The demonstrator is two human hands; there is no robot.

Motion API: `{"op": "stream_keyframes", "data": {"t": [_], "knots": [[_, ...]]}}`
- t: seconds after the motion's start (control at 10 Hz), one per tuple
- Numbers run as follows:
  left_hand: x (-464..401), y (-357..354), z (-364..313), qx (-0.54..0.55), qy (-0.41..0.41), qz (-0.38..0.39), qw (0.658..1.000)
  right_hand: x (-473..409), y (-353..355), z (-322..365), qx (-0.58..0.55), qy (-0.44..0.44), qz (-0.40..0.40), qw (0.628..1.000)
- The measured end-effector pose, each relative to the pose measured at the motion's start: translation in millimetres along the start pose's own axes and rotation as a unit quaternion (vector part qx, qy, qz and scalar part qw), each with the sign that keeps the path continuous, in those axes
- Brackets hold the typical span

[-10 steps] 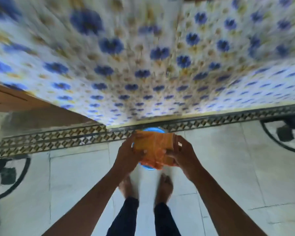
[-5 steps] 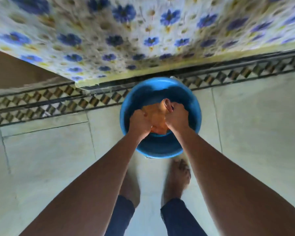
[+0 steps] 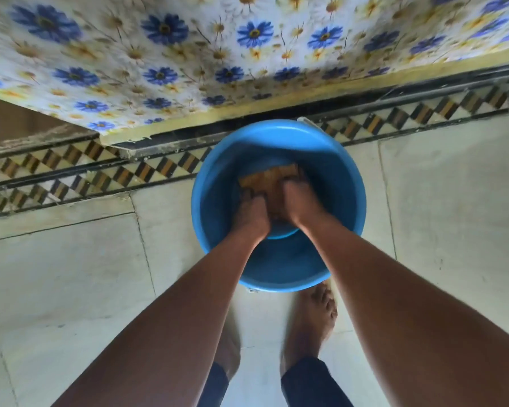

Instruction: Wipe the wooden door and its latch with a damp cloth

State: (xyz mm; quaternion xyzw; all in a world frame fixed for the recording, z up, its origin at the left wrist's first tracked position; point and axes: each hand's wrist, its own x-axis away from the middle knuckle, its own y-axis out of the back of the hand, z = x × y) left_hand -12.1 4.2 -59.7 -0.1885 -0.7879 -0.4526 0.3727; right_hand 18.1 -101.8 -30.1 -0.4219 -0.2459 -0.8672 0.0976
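An orange cloth [image 3: 269, 180] lies deep inside a blue plastic bucket [image 3: 347, 183] on the floor. Both hands reach down into the bucket. My left hand [image 3: 252, 214] grips the cloth's near left part, and my right hand [image 3: 301, 201] presses and holds its right part. The cloth's near portion is hidden under my hands. Whether water is in the bucket cannot be told. A door covered with a blue-flower sheet [image 3: 188, 54] rises just behind the bucket; no latch is in view.
A black and tan checkered floor border [image 3: 71, 168] runs along the door's foot. Pale floor tiles [image 3: 71, 274] spread left and right of the bucket. My bare feet [image 3: 312, 327] stand just behind the bucket. A brown wooden surface [image 3: 18, 118] shows at far left.
One second ago both hands held the cloth above the bucket. They have gone down with it, and the cloth now lies low inside the bucket. The view has tipped downward and closer.
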Motion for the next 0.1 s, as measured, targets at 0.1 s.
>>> {"op": "stream_keyframes", "data": {"t": [0.1], "knots": [[5.1,3.1,-5.8,0.029,0.023,-0.007,0.999,10.4,7.9,7.9,0.035,0.012,-0.017,0.999]]}}
